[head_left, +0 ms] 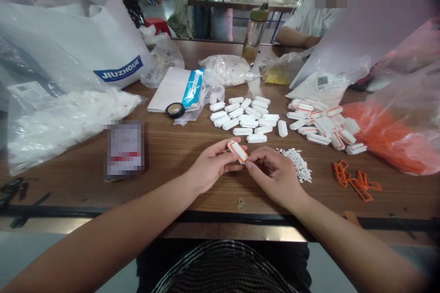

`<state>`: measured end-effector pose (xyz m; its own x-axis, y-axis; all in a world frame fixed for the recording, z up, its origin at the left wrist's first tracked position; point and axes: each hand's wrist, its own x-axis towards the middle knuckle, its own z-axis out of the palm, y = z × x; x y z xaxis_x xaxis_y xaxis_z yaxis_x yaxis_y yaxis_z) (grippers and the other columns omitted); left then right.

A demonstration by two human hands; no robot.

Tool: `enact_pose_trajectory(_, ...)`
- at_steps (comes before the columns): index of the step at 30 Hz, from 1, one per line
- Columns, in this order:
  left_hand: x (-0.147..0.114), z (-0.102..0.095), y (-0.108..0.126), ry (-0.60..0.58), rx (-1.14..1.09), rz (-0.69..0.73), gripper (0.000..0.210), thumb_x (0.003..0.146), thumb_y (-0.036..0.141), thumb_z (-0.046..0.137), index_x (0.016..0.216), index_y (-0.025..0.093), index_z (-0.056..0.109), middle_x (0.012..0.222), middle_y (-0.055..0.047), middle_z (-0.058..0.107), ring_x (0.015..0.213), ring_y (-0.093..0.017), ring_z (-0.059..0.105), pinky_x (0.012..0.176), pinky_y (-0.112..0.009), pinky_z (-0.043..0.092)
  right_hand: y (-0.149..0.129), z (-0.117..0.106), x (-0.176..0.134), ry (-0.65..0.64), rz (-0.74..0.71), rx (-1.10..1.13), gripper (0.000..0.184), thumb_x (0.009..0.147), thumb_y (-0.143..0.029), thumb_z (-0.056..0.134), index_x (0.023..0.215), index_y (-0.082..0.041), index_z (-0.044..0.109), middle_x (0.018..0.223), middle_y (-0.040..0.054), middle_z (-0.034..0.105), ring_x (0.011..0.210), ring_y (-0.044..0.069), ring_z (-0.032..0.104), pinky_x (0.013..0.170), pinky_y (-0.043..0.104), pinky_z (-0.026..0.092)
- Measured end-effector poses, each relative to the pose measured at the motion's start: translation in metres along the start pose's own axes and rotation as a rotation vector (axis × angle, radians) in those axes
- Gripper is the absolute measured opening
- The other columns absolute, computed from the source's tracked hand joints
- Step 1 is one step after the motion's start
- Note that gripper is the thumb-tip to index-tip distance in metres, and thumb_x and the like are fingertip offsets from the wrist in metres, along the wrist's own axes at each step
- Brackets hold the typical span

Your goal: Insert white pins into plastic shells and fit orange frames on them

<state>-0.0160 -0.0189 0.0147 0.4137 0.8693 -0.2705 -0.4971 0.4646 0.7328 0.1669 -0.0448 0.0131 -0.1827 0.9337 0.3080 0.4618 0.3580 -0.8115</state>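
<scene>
Fingers (227,159) of the left hand (212,168) hold a small white block with an orange edge (237,151) over the brown table (165,142). The right hand (275,171) has its thumb and fingers close together at the block's lower right end; I cannot tell if they pinch it or something tiny. Next to the right hand lies a pile of little white bits (300,165), with orange frames (340,175) farther right. Past the hands are plain white blocks (249,123) and a heap of orange-edged blocks (323,126).
</scene>
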Motion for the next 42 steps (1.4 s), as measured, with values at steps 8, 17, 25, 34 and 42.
enact_pose_trajectory(8,0.0,-0.003,-0.003,-0.091,0.091,0.064,0.043,0.078,0.012,0.072,0.119,0.021,0.067,0.12,-0.01,0.069,0.095,-0.018,0.067,0.086,-0.034,0.051,0.0,-0.003,0.004,-0.002,0.143,0.14,0.015,0.085,-0.032,0.064,0.077,-0.019,0.063,0.066,-0.0005,0.065,0.059,0.012,0.057,0.057,0.029,0.046)
enact_pose_trajectory(17,-0.001,-0.004,-0.002,-0.091,0.213,0.111,0.046,0.077,0.009,0.07,0.12,0.023,0.066,0.119,-0.009,0.07,0.095,-0.018,0.067,0.085,-0.033,0.05,0.005,-0.005,0.005,-0.057,0.146,0.091,0.013,0.085,-0.033,0.065,0.086,-0.022,0.073,0.079,0.0017,0.074,0.063,0.013,0.063,0.061,0.03,0.05)
enact_pose_trajectory(25,-0.003,-0.005,-0.001,-0.143,0.513,0.206,0.048,0.083,0.008,0.063,0.128,0.025,0.06,0.123,-0.009,0.068,0.113,-0.022,0.063,0.102,-0.042,0.044,0.005,-0.01,0.005,-0.099,0.053,-0.056,0.013,0.088,-0.034,0.064,0.09,-0.026,0.075,0.083,-0.0001,0.075,0.069,0.013,0.066,0.065,0.031,0.05)
enact_pose_trajectory(34,-0.012,-0.003,0.0,-0.183,0.933,0.364,0.056,0.086,0.009,0.054,0.139,0.028,0.053,0.127,-0.009,0.066,0.11,-0.026,0.063,0.101,-0.047,0.042,0.0,-0.005,0.002,-0.032,-0.051,-0.14,0.011,0.088,-0.031,0.065,0.086,-0.024,0.072,0.073,-0.0025,0.07,0.06,0.01,0.058,0.057,0.028,0.044)
enact_pose_trajectory(42,-0.012,-0.004,-0.001,-0.26,1.081,0.35,0.059,0.087,0.01,0.054,0.144,0.025,0.046,0.127,-0.012,0.065,0.109,-0.027,0.063,0.099,-0.047,0.045,-0.003,-0.005,0.002,-0.044,-0.04,-0.128,0.016,0.087,-0.032,0.064,0.077,-0.022,0.071,0.066,-0.0023,0.068,0.056,0.01,0.056,0.056,0.028,0.043)
